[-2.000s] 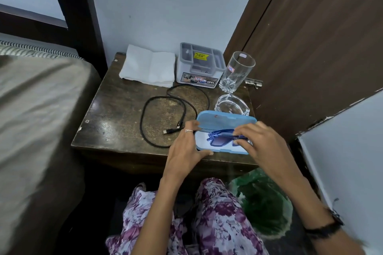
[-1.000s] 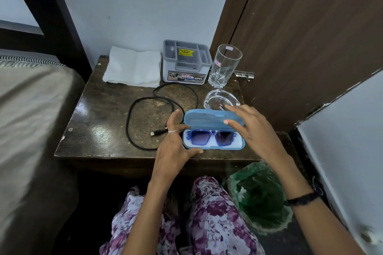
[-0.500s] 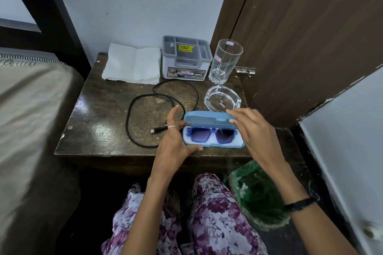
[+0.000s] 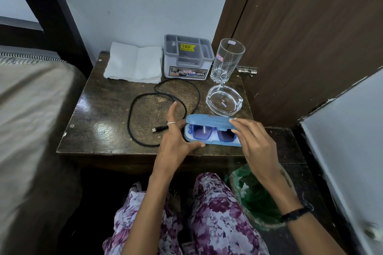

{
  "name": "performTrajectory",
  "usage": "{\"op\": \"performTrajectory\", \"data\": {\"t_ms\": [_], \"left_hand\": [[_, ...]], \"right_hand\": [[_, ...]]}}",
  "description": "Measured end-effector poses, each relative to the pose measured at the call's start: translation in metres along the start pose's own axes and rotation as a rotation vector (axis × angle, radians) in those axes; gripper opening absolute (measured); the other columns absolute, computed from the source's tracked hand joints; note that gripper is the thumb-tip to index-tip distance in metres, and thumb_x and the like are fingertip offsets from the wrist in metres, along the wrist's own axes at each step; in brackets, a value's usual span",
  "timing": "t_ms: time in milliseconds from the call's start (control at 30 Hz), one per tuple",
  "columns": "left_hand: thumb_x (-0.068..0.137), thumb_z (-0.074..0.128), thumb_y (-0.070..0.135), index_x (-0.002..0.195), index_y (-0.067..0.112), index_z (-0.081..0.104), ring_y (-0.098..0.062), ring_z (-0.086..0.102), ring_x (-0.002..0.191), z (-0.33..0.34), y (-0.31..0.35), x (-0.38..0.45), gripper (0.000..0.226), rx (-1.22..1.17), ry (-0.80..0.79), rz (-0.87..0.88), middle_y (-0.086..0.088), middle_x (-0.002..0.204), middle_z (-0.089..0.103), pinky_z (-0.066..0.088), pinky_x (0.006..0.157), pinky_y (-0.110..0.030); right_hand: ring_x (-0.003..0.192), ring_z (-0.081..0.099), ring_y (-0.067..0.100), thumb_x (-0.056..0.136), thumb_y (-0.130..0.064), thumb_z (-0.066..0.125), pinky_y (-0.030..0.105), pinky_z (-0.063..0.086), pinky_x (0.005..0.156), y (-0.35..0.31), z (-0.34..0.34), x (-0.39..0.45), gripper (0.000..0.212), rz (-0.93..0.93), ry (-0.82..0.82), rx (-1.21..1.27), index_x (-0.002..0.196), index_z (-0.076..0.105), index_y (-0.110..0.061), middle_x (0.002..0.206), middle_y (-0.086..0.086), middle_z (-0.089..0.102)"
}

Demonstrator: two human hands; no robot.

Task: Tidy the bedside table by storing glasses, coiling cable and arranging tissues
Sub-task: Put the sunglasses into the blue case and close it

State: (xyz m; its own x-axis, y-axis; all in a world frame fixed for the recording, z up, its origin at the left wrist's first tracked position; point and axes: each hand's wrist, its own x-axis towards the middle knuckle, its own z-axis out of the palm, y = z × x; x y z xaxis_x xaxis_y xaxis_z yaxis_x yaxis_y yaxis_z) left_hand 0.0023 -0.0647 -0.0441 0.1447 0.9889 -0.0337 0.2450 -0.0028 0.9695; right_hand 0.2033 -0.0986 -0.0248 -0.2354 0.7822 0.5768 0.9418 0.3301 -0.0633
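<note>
Blue-framed glasses (image 4: 211,134) lie inside a light blue case (image 4: 209,121) at the front right of the dark bedside table (image 4: 99,114). The case lid is lowered about halfway over them. My left hand (image 4: 176,138) grips the case's left end, thumb along its front edge. My right hand (image 4: 252,141) has its fingertips on the lid's right part. A black cable (image 4: 132,114) sprawls in a loose loop mid-table, its plug by my left hand. White tissues (image 4: 134,62) sit stacked at the back left.
A grey organiser box (image 4: 187,58) stands at the back centre, with a tall glass tumbler (image 4: 227,60) to its right and a glass ashtray (image 4: 223,100) just behind the case. A bed is on the left, a brown door on the right, a green-lined bin (image 4: 255,198) below.
The glasses have been set down into the case and my right hand has moved onto the lid. The lid has come down further over the glasses.
</note>
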Motion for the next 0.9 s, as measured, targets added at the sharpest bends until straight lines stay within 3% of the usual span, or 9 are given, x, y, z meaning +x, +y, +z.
{"op": "performTrajectory", "data": {"t_ms": [133, 300, 500, 633, 733, 800, 900], "left_hand": [[0.059, 0.084, 0.004, 0.146, 0.029, 0.002, -0.005, 0.056, 0.1, 0.001, -0.001, 0.002, 0.122, 0.018, -0.014, 0.003, 0.014, 0.11, 0.055, 0.044, 0.092, -0.025], [0.062, 0.083, 0.007, 0.146, 0.029, 0.003, -0.007, 0.058, 0.101, 0.001, -0.004, 0.003, 0.118, 0.015, -0.006, 0.016, 0.013, 0.109, 0.058, 0.045, 0.094, -0.029], [0.061, 0.084, 0.008, 0.146, 0.03, 0.003, -0.007, 0.058, 0.096, 0.001, -0.001, 0.001, 0.119, 0.034, 0.0, 0.015, 0.014, 0.104, 0.058, 0.045, 0.091, -0.026], [0.061, 0.085, 0.019, 0.145, 0.032, 0.0, -0.013, 0.06, 0.102, 0.001, -0.002, 0.001, 0.121, 0.024, 0.028, 0.012, 0.003, 0.114, 0.062, 0.046, 0.094, -0.031], [0.059, 0.087, 0.022, 0.145, 0.033, 0.001, -0.016, 0.061, 0.104, 0.002, -0.001, 0.001, 0.122, 0.043, 0.056, -0.006, -0.004, 0.117, 0.064, 0.047, 0.096, -0.034], [0.059, 0.087, 0.022, 0.145, 0.034, 0.007, -0.017, 0.061, 0.106, 0.002, -0.002, 0.003, 0.118, 0.061, 0.052, -0.005, -0.004, 0.117, 0.064, 0.046, 0.096, -0.033], [0.062, 0.084, 0.025, 0.142, 0.03, 0.032, -0.014, 0.056, 0.114, 0.002, -0.004, 0.005, 0.096, 0.135, 0.028, 0.029, 0.0, 0.125, 0.06, 0.041, 0.096, -0.022]], "right_hand": [[0.1, 0.055, 0.014, 0.096, -0.014, 0.049, 0.022, 0.044, 0.093, 0.003, 0.001, 0.008, 0.027, 0.024, 0.024, 0.013, 0.117, 0.064, -0.006, 0.107, 0.007, 0.067], [0.096, 0.055, 0.014, 0.097, -0.017, 0.044, 0.02, 0.043, 0.088, 0.005, -0.004, 0.018, 0.03, 0.069, 0.03, 0.033, 0.116, 0.064, -0.006, 0.104, 0.007, 0.066], [0.106, 0.06, 0.016, 0.094, -0.012, 0.05, 0.024, 0.043, 0.1, 0.002, -0.006, 0.005, 0.029, 0.094, -0.039, 0.138, 0.119, 0.062, -0.005, 0.114, 0.007, 0.065], [0.108, 0.062, 0.015, 0.091, -0.017, 0.055, 0.028, 0.044, 0.101, 0.0, -0.008, -0.003, 0.029, 0.094, -0.078, 0.175, 0.116, 0.064, -0.007, 0.116, 0.006, 0.066], [0.105, 0.064, 0.016, 0.086, -0.01, 0.063, 0.027, 0.043, 0.101, -0.002, -0.008, -0.01, 0.029, 0.053, -0.082, 0.115, 0.114, 0.065, -0.006, 0.113, 0.007, 0.067], [0.105, 0.063, 0.015, 0.085, -0.008, 0.063, 0.027, 0.042, 0.101, -0.004, -0.008, -0.011, 0.03, 0.059, -0.075, 0.118, 0.114, 0.065, -0.005, 0.112, 0.007, 0.067], [0.106, 0.063, 0.016, 0.085, -0.008, 0.062, 0.028, 0.043, 0.101, -0.004, -0.006, -0.01, 0.03, 0.076, -0.082, 0.138, 0.115, 0.065, -0.004, 0.114, 0.007, 0.067]]}}
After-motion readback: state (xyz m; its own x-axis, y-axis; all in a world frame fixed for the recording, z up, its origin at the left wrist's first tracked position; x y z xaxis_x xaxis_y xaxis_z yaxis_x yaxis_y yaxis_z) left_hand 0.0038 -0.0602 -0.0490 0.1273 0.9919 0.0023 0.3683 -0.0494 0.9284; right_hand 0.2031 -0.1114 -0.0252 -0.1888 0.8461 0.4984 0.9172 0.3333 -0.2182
